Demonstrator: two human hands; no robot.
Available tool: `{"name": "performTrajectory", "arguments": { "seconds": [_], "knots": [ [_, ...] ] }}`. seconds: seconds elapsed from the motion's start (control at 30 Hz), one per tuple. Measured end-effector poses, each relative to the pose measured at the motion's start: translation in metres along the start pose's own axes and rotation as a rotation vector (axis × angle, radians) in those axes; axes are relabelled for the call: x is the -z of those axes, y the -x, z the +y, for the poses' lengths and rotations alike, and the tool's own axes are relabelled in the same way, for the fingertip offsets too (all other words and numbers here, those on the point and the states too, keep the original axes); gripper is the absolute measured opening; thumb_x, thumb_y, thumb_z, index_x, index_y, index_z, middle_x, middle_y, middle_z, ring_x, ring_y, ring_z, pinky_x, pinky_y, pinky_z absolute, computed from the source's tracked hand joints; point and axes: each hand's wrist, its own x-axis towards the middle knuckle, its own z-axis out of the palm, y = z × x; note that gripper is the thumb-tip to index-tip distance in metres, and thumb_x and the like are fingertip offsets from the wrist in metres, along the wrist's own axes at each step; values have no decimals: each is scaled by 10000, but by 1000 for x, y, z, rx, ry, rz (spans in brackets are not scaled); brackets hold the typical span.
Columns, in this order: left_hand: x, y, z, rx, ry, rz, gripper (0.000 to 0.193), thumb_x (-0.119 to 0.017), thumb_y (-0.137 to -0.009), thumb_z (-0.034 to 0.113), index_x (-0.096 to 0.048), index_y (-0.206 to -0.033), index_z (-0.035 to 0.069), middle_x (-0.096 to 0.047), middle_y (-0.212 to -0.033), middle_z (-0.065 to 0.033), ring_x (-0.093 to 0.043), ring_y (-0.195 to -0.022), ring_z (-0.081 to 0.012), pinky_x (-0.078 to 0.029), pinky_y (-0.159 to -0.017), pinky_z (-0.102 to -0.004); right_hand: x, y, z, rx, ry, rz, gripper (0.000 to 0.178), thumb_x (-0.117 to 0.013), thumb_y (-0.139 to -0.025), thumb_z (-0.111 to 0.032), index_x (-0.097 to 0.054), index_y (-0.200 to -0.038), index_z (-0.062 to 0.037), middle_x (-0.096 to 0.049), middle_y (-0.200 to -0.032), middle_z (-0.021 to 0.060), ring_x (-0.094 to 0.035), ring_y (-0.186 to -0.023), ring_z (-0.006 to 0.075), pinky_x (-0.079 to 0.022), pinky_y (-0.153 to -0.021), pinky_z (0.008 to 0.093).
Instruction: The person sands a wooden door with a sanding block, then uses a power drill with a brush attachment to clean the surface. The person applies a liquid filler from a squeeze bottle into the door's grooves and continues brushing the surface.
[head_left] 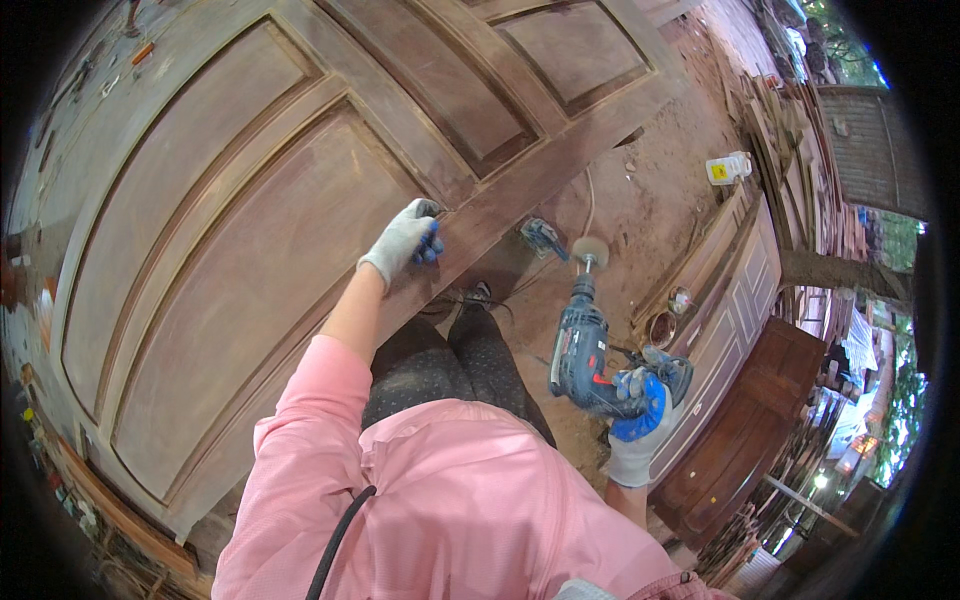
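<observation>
A person's gloved hands work at a large wooden door. The right hand (640,410), at 4 o'clock from the centre of the view, wraps round the grip of a drill (582,345). From that hand the drill's long axis runs toward between 11 and 12 o'clock, ending in a round pad (597,249). The pad stands over the dirt floor (650,200), apart from the door (265,290), whose nearest edge lies at 10 o'clock from it. That edge slants from between 7 and 8 o'clock up to between 1 and 2.

The left hand (403,242), at 10 o'clock from centre, is the nearer one to the door. It is over the border beside a panel, fingers bent inward; whether they grip anything or press the wood cannot be told.

The drill is dark blue-grey with a red mark on its side; its pad is pale tan, blurred at the rim. The door is dull brown with chalky patches, recessed panels and yellowish lines along the mouldings.
</observation>
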Motion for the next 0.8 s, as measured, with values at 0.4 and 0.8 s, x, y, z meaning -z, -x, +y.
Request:
{"name": "performTrajectory", "arguments": {
  "seconds": [0.4,0.8],
  "knots": [
    [-17,18,-7,0,-16,47,498,-537,-1045,228,-448,-1508,67,-705,-872,-46,-600,-586,-98,-440,-516,-234,-18,-4,-7,47,-12,46,335,-574,-933,-89,-577,-1227,71,-578,-786,79,-562,-681,182,-531,-717,353],
    [-7,34,-30,-404,-443,406,217,-591,-1043,253,-697,-998,70,-717,-984,-98,-671,-841,-240,-535,-752,-367,-3,-4,-1,-1,-34,-8,334,-556,-975,-124,-570,-1268,35,-532,-788,44,-528,-741,176,-482,-819,373]
  ]
}}
